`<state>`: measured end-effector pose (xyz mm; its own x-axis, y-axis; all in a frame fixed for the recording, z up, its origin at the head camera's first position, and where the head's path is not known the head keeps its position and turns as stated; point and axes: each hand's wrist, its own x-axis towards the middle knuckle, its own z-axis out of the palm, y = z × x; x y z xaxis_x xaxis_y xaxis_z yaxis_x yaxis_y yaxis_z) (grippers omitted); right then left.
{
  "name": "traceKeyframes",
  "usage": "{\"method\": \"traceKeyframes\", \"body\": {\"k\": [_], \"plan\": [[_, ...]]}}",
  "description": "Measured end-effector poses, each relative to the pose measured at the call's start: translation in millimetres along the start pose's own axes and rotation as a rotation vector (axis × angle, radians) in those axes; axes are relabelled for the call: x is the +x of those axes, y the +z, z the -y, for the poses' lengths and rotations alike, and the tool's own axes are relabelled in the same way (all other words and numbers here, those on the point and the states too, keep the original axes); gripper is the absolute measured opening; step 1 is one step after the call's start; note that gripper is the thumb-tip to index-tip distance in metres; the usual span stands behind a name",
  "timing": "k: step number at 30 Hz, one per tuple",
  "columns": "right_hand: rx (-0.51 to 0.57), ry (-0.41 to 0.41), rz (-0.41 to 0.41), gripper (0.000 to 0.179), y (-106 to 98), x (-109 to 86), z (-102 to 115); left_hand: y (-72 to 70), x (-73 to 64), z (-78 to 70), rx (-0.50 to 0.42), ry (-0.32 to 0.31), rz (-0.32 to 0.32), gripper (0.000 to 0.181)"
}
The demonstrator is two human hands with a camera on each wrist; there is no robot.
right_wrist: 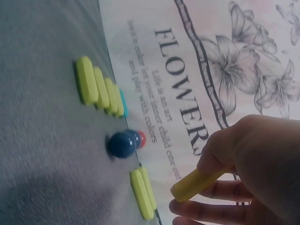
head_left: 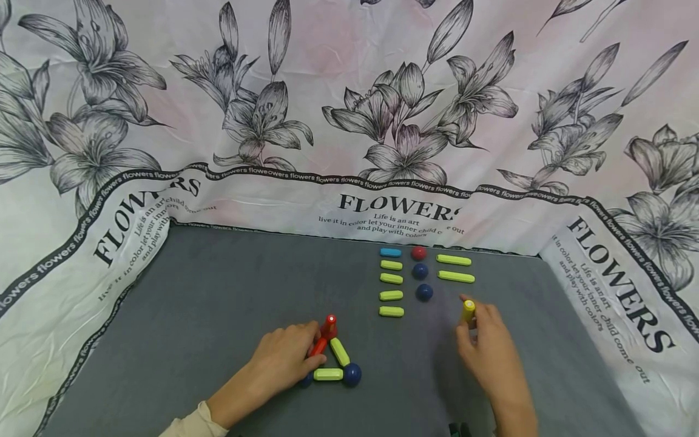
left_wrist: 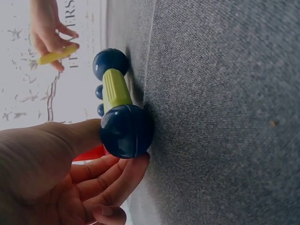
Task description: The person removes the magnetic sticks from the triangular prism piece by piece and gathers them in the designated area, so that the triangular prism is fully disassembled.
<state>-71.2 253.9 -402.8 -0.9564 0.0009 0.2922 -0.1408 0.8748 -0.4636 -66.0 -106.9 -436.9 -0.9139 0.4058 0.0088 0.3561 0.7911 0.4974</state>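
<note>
Remotely, I noted: right hand (head_left: 491, 343) pinched yellow rod (head_left: 468, 311), long axis near upright, well right of triangular frame (head_left: 340, 352); left hand (head_left: 285, 353) gripped frame's left side.

4 blue balls (head_left: 420, 271) (2 loose, 2 in the triangle (head_left: 328, 374)) + 2 red balls (head_left: 418, 253) (1 loose, 1 in the triangle) = 6 visible. 8 lime sticks (head_left: 391, 295) (4 short loose, 2 long loose, 2 in the triangle) + 2 red sticks (head_left: 318, 347) + 1 yellow stick (head_left: 468, 311) + 1 light blue stick (head_left: 390, 252) = 12 visible.
</note>
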Motion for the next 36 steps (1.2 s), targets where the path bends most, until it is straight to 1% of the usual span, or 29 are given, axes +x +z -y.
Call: {"method": "traceKeyframes", "body": {"k": [3, 5, 7, 10, 13, 18, 24, 30, 36], "plan": [[-0.045, 0.010, -0.011, 0.057, -3, 3.2, -5, -0.4, -0.4, -0.1, 0.003, -0.007, 0.003, 0.031], [-0.060, 0.018, -0.024, 0.058, -4, 6.0, -7, -0.4, -0.3, 0.0, 0.003, -0.011, 0.007, 0.031], [-0.072, 0.025, -0.040, 0.055, -5, 9.4, -8, -1.0, 0.1, 0.2, 0.002, -0.013, 0.010, 0.031], [-0.089, 0.029, -0.065, 0.046, -6, 14.9, -8, -1.1, 0.4, 0.4, 0.004, -0.020, 0.012, 0.030], [-0.121, 0.034, -0.073, 0.041, -5, 20.2, -11, -1.6, 0.1, 0.0, 0.007, -0.023, 0.009, 0.031], [-0.169, 0.042, -0.053, 0.038, -2, 28.4, -18, -2.3, 0.0, -0.9, 0.007, -0.020, 0.009, 0.031], [-0.210, -0.008, -0.043, 0.035, 8, 40.5, -32, -1.9, 0.8, -1.1, 0.021, -0.017, 0.007, 0.032], [-0.256, -0.004, 0.027, 0.037, 23, 48.3, -48, 1.9, 0.5, 1.5, 0.031, -0.027, 0.024, 0.032], [-0.265, -0.035, 0.055, 0.035, 31, 57.3, -60, 1.3, 1.0, 2.2, 0.028, -0.026, 0.019, 0.032]]}}
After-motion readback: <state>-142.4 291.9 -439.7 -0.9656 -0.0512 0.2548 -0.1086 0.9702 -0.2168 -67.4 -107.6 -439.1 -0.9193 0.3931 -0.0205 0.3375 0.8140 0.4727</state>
